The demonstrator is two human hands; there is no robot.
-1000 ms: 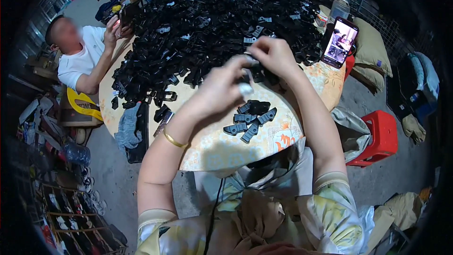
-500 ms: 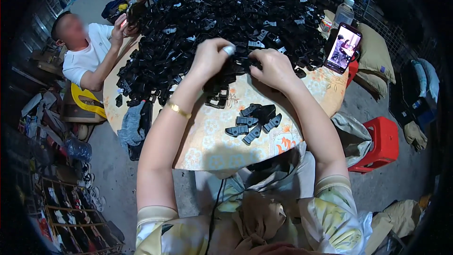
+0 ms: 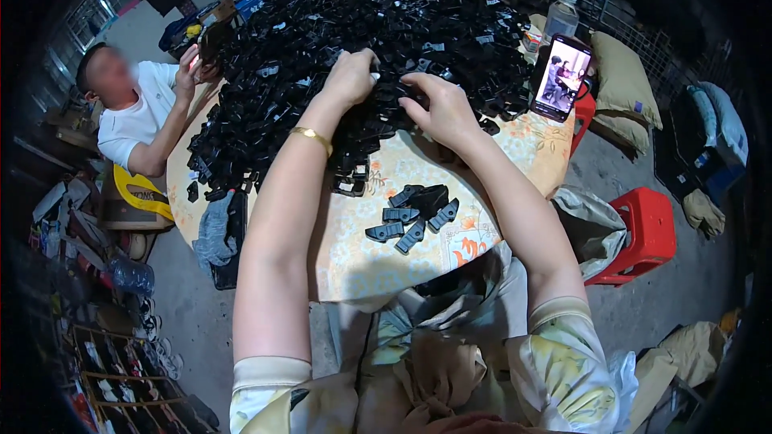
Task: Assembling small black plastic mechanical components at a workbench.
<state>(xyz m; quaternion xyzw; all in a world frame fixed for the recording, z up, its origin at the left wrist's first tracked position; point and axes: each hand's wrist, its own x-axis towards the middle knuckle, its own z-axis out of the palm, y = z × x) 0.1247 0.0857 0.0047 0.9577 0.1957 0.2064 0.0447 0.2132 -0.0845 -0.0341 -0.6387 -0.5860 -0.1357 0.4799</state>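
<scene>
Black parts [image 3: 374, 20] lie beneath curled left hand [image 3: 350, 80], grip unclear, and unclenched right hand [image 3: 444, 108].

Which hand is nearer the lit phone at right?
The right hand: it is left of the phone, at the near edge of the black pile. The left hand is farther left, at the pile.

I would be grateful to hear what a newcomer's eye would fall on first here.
Probably the great heap of black parts covering the far side of the table, with the left hand and right hand over its near part. Next might come the lit phone propped near the table's right edge, and the bright red stool on the floor beyond.
</scene>
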